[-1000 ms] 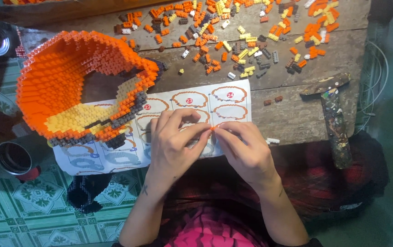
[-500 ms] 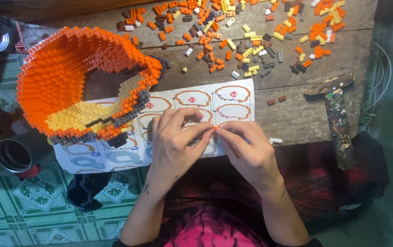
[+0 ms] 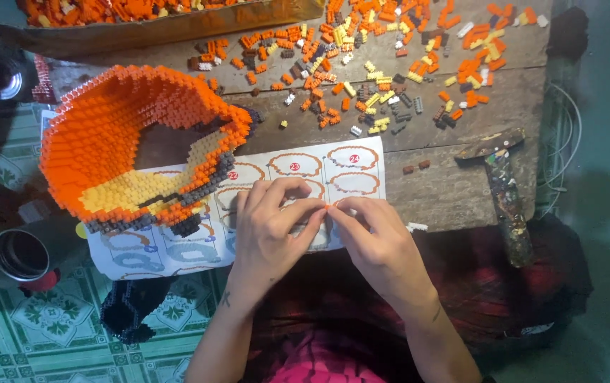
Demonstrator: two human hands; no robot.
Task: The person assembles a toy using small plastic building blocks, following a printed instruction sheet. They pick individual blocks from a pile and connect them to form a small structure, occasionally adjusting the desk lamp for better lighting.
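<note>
Close together, left hand [image 3: 271,230] and right hand [image 3: 372,234] pinch fingertips on a tiny brick [image 3: 327,206] — barely visible — over the instruction sheet [image 3: 177,245] at the bench's [image 3: 454,191] near edge, orange brick shell [image 3: 117,142] alongside for reference.

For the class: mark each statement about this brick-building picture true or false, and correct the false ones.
1. Both hands meet fingertip to fingertip over the instruction sheet. True.
2. The large orange brick model stands to the right of the hands. False: it stands to their left.
3. Loose bricks lie scattered on the wooden table. True.
4. The hammer is in the right hand. False: it lies on the table, apart from the hand.
5. The left hand holds a cup. False: it pinches something tiny, too small to tell.
</note>
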